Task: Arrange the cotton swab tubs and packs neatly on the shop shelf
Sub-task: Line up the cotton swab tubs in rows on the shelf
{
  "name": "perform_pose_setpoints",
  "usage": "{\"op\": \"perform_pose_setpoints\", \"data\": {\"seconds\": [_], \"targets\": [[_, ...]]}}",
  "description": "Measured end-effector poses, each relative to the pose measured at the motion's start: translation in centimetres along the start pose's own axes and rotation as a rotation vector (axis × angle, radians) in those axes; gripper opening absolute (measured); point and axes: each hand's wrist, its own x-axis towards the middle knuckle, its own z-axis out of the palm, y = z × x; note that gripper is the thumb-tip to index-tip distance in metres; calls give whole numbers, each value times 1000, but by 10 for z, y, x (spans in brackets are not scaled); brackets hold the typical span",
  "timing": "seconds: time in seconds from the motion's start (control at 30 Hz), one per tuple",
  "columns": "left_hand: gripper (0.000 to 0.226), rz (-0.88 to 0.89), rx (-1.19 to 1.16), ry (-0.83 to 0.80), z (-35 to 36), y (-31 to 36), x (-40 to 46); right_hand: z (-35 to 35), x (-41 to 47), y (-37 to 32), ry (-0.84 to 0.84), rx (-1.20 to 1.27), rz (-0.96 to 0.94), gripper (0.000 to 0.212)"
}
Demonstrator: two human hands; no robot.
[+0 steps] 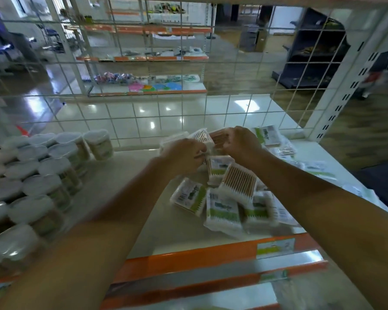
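Several round cotton swab tubs (43, 173) with white lids stand in rows on the left of the shop shelf (130, 189). A loose heap of flat cotton swab packs (224, 206) with green and white labels lies at centre right. Above the heap, near the back of the shelf, my left hand (184, 155) grips a cotton swab pack (201, 137) and my right hand (240, 145) grips another pack (218, 136). The two held packs touch each other. More packs (268, 136) lie behind my right hand.
A white wire grid (182, 104) closes the back of the shelf. An orange price strip (188, 258) runs along the front edge, with lower shelves below it. A white slotted upright (336, 104) stands at the right. Other shop racks show beyond the grid.
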Motion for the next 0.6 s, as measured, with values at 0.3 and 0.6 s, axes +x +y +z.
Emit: {"op": "perform_pose_setpoints", "data": {"seconds": [0.3,0.6], "targets": [[21,57,-94,-54,15,10,10,5,10,11,-243,-88,109,21],[23,-69,-163,-60,19,18,12,-1,20,19,-450,-270,12,25]]}}
